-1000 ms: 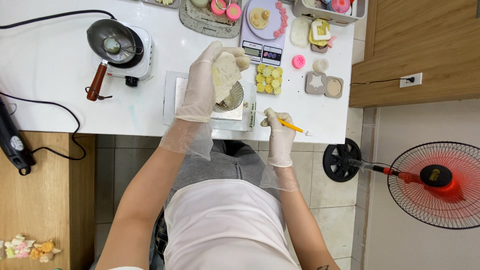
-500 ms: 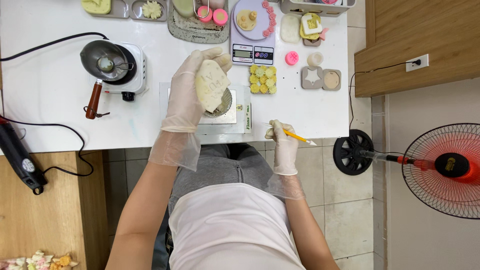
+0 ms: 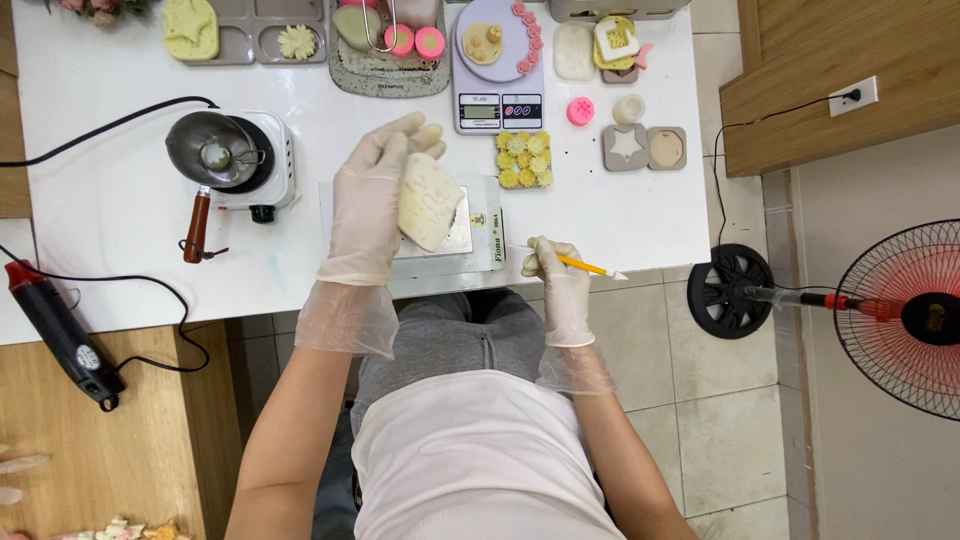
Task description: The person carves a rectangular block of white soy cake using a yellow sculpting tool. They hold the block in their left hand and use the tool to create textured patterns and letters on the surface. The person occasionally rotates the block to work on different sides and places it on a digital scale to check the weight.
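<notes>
The left hand (image 3: pixel 368 205) wears a thin clear glove. Its grip is closed around a pale yellow slab (image 3: pixel 430 202), a flat oval piece with faint marks on its face. The hand holds the slab up over a small scale (image 3: pixel 470 238) with a shiny top, near the middle of the white table (image 3: pixel 110 250). A strip on the right side of that scale is white with green print.

The right hand (image 3: pixel 558 278) also wears a glove. Its grip is closed on a thin yellow stick (image 3: pixel 585 266) with a white tip. The tip points to the right, at the near edge of the table.

Just past the slab sits a square block of little yellow flowers (image 3: pixel 524 159). Farther away stands a grey scale (image 3: pixel 497 62) with a round plate and a dark screen. A pink round bit (image 3: pixel 580 110) lies to its right, next to two grey square molds (image 3: pixel 646 147).

On the left is a small white stove (image 3: pixel 262 165) with a metal pot (image 3: pixel 208 148) on it. The pot has a brown handle. A black and red tool (image 3: pixel 62 335) lies at the near left edge.

A red fan (image 3: pixel 905 320) stands on the floor at the right.
</notes>
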